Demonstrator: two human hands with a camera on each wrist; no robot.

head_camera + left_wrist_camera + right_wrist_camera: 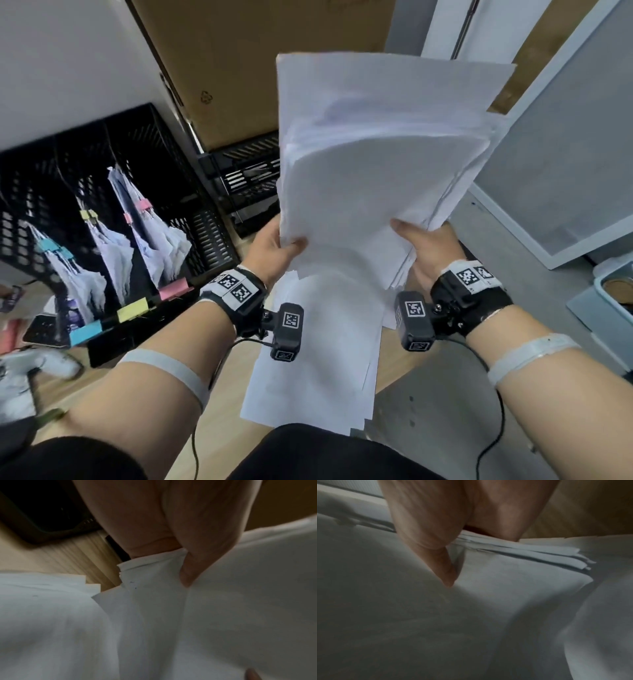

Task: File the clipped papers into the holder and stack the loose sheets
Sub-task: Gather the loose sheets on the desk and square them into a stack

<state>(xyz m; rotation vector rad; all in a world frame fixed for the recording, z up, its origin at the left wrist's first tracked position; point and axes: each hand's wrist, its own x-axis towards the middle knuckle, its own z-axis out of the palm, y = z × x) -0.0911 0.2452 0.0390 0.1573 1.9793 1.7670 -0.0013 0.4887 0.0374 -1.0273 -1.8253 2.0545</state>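
Observation:
A thick stack of loose white sheets (376, 161) is held up in front of me, tilted away, its edges uneven. My left hand (277, 246) grips its lower left corner, thumb on top. My right hand (421, 240) grips the lower right edge, thumb on the top sheet. More loose sheets (318, 346) lie on the wooden desk below. In the left wrist view my thumb (190, 573) presses on the paper (240, 601); in the right wrist view my thumb (443, 566) does the same on the stack (505, 588). The black mesh holder (164, 144) at left has clipped papers (161, 240) in its slots.
Blue, yellow and pink labels (133, 310) mark the holder's front. A black mesh tray (246, 178) stands behind my left hand under a cardboard box (267, 61). A white-framed panel (561, 147) leans at right. A phone (42, 330) lies at far left.

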